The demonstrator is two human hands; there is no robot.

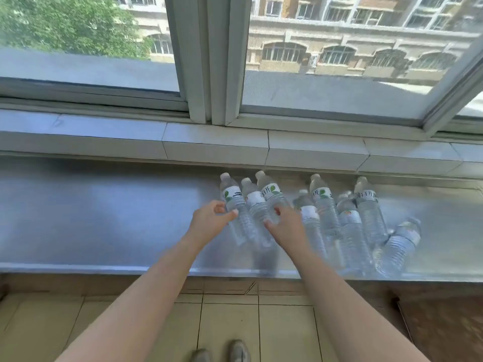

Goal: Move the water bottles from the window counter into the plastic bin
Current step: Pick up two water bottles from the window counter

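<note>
Several clear water bottles with white caps and white labels stand on the metal window counter (pixel 104 218). A group of three stands nearest my hands, with its leftmost bottle (pixel 231 197) by my left fingers. Further right is another cluster (pixel 347 220), and one bottle (pixel 400 244) leans at its right end. My left hand (pixel 211 220) hovers at the leftmost bottle, thumb and fingers apart, thumb tip touching it. My right hand (pixel 285 226) reaches toward the third bottle (pixel 271 197), fingers spread around its lower body. No plastic bin is in view.
The counter's front edge (pixel 130 269) runs across the view above a tiled floor (pixel 230 322). A tiled sill (pixel 214 145) and the window frame (pixel 206 74) rise behind the bottles. My shoes (pixel 222 352) show at the bottom.
</note>
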